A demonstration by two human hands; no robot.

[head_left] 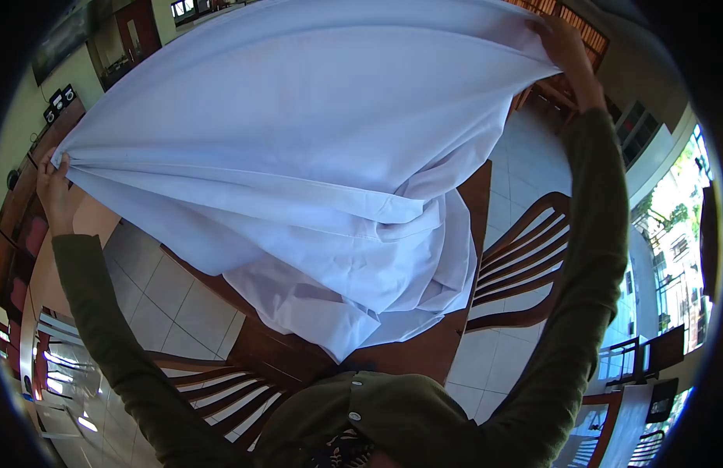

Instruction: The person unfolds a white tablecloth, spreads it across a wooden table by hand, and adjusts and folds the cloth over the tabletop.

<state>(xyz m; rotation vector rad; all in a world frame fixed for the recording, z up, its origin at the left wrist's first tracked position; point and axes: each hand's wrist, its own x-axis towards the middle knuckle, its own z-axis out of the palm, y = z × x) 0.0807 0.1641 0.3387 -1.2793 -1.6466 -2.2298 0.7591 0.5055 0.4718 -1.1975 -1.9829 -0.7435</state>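
We have a large white cloth (322, 156) spread between our two hands, above and across the brown wooden desk (408, 357) in front of us. Our left hand (54, 183) is out beyond the left side of the desk, its grip pinched on a gathered end of the cloth, from which long folds fan out towards the middle. Our right hand (562, 47) is raised beyond the far right of the desk, its grip clenched on the cloth's edge. The upper part of the cloth is stretched between our hands in a broad sweep, while the lower part lies in loose, overlapping folds on the desk, with one pointed fold reaching towards our side of it. Bare wood shows along the desk's near part and its right side. One slatted chair (521, 269) stands just beside the right side of the desk, and a second chair (233, 390) is at its near left. Pale floor tiles (174, 304) show on both sides of the desk. Our dark green sleeves (595, 234) reach forward on either side of it. Well off to the right of the desk is a bright window (677, 226), and small speakers (60, 104) sit far to its left.
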